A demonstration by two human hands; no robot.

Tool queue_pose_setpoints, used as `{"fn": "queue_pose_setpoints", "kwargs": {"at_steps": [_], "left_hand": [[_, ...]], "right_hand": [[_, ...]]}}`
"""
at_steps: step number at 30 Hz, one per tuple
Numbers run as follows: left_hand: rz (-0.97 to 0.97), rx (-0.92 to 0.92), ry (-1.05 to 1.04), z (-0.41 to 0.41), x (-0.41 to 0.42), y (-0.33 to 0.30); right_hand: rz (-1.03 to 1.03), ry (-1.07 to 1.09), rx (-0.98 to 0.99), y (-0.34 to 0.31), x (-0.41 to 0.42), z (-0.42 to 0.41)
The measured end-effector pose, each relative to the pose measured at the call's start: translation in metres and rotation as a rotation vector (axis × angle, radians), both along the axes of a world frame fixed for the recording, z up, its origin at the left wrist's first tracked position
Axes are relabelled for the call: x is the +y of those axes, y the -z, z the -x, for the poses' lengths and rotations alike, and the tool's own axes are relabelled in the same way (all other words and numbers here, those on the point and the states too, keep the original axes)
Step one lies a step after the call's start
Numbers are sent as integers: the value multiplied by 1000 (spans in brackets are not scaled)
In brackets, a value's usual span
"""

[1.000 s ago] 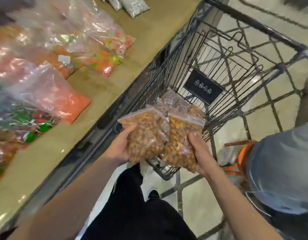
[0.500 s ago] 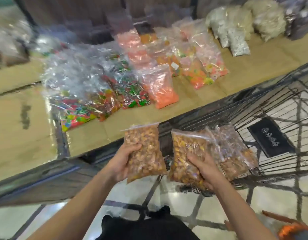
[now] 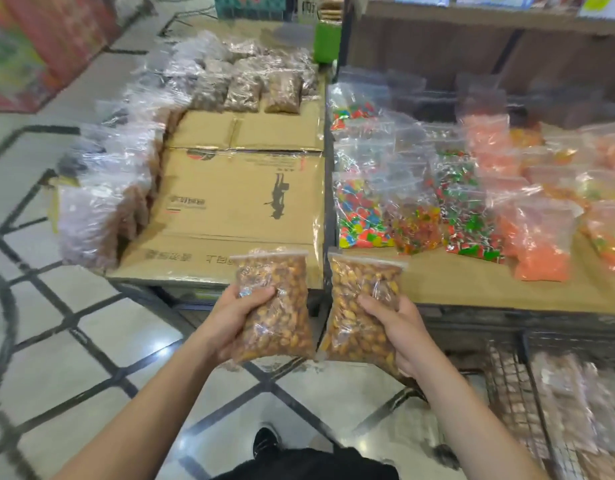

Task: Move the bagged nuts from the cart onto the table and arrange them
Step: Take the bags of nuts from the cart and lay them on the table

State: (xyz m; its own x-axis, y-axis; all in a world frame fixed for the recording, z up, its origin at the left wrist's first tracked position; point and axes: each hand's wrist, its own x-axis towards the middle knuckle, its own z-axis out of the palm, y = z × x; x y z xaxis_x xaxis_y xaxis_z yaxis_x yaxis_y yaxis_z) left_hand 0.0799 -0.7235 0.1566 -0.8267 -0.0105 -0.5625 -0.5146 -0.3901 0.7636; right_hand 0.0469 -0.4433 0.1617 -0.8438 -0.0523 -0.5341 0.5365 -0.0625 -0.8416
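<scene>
The left hand (image 3: 231,323) is gripping one bag of nuts (image 3: 273,306) by its side, thumb curled across the front, and the right hand (image 3: 397,332) is gripping a second bag (image 3: 359,306) the same way. Both bags are hanging upright, seal uppermost, in the air just off the near edge of the cardboard-covered desk (image 3: 236,202), probably so they can go down flat without spilling. More nut bags (image 3: 101,216) are standing in a row along the desk's left edge and across its far edge, leaving the cardboard middle as the likely landing spot. Candy bags (image 3: 413,213) are filling the neighbouring desk to the right. The cart (image 3: 541,393), with more bags inside, is standing at the lower right.
</scene>
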Motion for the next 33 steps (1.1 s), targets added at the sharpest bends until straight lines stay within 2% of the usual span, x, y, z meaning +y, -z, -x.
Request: {"fn": "queue_pose_setpoints", "kwargs": {"at_steps": [5,9,15,22,33], "left_hand": [[-28,33,-116,4,-86,-6],[-27,80,-129,26,-128,-10],[-59,57,-176,81,-163,-7],[-25,84,-172,168,-196,-8],[44,117,-68,325,-236,-42]], "right_hand": [[-55,-31,39,-5,-95,20],[-29,-83,75,-10,-136,40],[-111,-108,113,0,-168,97],[-60,-121,105,-2,-199,187],[-4,-53,89,-11,-242,328]]}}
